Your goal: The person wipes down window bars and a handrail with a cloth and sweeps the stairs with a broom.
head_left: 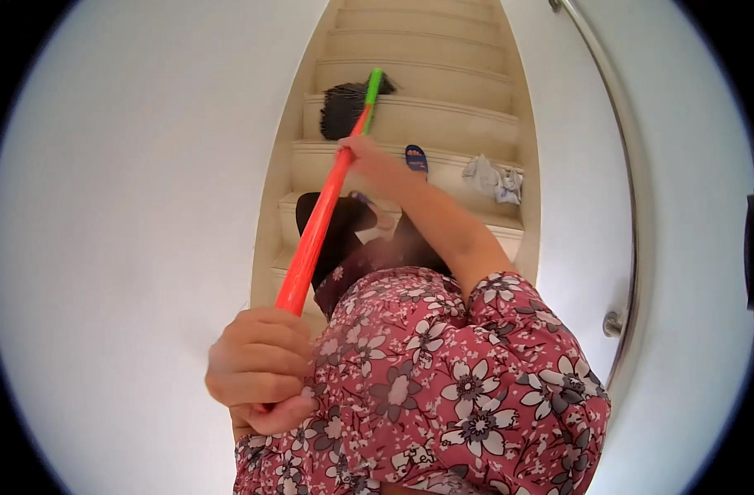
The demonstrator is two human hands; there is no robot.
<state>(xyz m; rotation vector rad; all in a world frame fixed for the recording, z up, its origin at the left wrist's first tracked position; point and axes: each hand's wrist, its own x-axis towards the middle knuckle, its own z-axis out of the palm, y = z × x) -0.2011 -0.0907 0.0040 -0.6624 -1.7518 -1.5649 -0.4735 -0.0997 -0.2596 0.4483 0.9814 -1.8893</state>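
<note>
A broom with a red handle [321,219], a green socket [373,87] and dark bristles [342,112] slants up the stairs from the lower left. Close to me, my left hand [263,367] is wrapped round the handle's near end. Farther along, my right hand [362,157] grips the handle just below the green part, its arm stretched forward. The bristles spread over a step edge on the left side of the staircase, partly behind the socket.
Cream stairs [455,124] rise ahead between white walls. A crumpled whitish bag or cloth [494,178] lies on a step at the right. My foot in a blue sandal [416,158] rests on a step. Along the right wall runs a metal handrail [627,157].
</note>
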